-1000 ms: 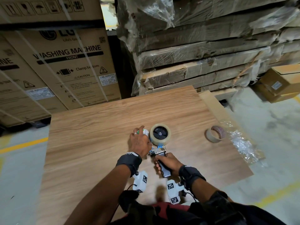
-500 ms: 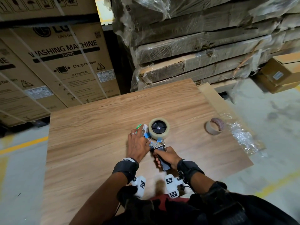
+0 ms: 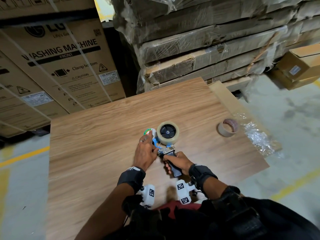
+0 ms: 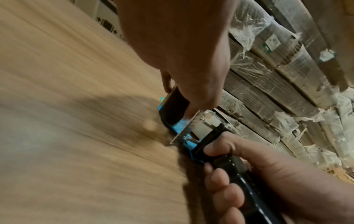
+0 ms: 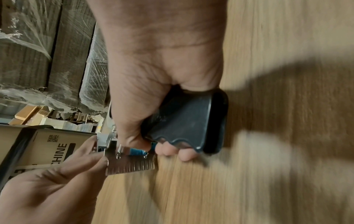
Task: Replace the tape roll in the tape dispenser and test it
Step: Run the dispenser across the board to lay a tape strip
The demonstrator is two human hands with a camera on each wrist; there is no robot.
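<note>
Tape dispenser on tabletop, just ahead of your hands, handle toward you. Tape roll sits on its hub at far end, beyond your knuckles. Your right hand wrapped round black handle, fingers curled under it. Your left hand at dispenser's left side, fingers extended, tips touching toothed metal blade plate. Second tape roll lies well apart to right, beside crumpled plastic wrap. Washing machine cartons behind tabletop.
</note>
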